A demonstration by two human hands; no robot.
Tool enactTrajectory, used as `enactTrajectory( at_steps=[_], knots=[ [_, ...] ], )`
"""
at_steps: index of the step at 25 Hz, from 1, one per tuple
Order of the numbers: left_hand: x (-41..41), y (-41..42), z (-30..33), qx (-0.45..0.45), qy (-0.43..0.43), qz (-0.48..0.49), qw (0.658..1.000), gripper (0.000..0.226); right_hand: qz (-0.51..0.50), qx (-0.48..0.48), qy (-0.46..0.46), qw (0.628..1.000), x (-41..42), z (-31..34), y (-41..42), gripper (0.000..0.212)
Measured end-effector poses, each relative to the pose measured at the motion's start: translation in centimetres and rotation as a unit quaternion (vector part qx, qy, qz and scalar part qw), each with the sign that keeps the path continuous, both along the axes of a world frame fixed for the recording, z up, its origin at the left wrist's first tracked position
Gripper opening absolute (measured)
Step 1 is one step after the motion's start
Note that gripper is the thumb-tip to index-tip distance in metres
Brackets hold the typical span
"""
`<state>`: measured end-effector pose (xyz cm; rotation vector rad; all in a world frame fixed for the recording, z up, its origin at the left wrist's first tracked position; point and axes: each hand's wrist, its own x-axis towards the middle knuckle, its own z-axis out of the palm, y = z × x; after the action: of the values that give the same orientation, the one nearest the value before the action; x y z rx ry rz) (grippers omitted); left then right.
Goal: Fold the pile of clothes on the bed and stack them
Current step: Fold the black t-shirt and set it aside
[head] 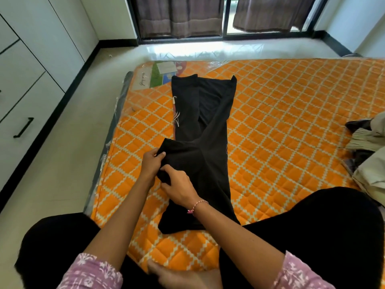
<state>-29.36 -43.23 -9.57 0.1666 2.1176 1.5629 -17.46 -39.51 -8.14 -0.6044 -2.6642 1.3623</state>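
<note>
A pair of black trousers (205, 126) lies lengthwise on the orange quilted mattress (281, 122), legs pointing away from me, partly folded over itself. My left hand (151, 163) grips the near left edge of the black fabric. Just below it, my right hand (179, 189), with a pink bracelet on the wrist, pinches the same bunched edge. A pile of unfolded clothes (368, 151) in beige, cream and dark cloth sits at the right edge of the bed.
I sit cross-legged at the near end of the mattress, my knees in black on both sides. White wardrobe drawers (25, 84) line the left wall. A window with brown curtains (183, 15) stands beyond the bed. Pale floor runs along the left.
</note>
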Motion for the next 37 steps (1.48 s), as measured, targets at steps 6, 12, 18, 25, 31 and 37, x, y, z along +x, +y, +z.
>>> enactTrajectory(
  at_steps=[6, 12, 18, 25, 31, 37],
  knots=[
    [-1.0, -0.6, 0.6, -0.101, 0.094, -0.155, 0.978, 0.017, -0.086, -0.274, -0.03, 0.957, -0.5, -0.7, 0.3, 0.024],
    [2.7, 4.8, 0.4, -0.107, 0.153, -0.238, 0.953, 0.025, -0.253, -0.272, -0.071, 0.926, 6.3, -1.9, 4.8, 0.032],
    [2.4, 5.5, -3.1, -0.268, 0.121, -0.134, 0.946, 0.058, -0.04, 0.384, -0.037, 0.922, 9.8, -3.8, 2.8, 0.048],
    [3.6, 6.1, -3.5, -0.338, 0.264, -0.2, 0.881, 0.045, 0.118, 0.18, -0.189, 0.958, 8.2, -4.0, 3.4, 0.024],
    [3.8, 9.3, -2.9, -0.302, 0.469, -0.28, 0.781, 0.053, 0.062, -0.072, -0.216, 0.972, 4.1, -0.1, 11.2, 0.024],
    [-0.5, 18.5, -2.7, -0.203, 0.262, -0.277, 0.902, 0.054, -0.185, 0.049, -0.128, 0.973, -3.7, -0.4, 23.3, 0.02]
  ],
)
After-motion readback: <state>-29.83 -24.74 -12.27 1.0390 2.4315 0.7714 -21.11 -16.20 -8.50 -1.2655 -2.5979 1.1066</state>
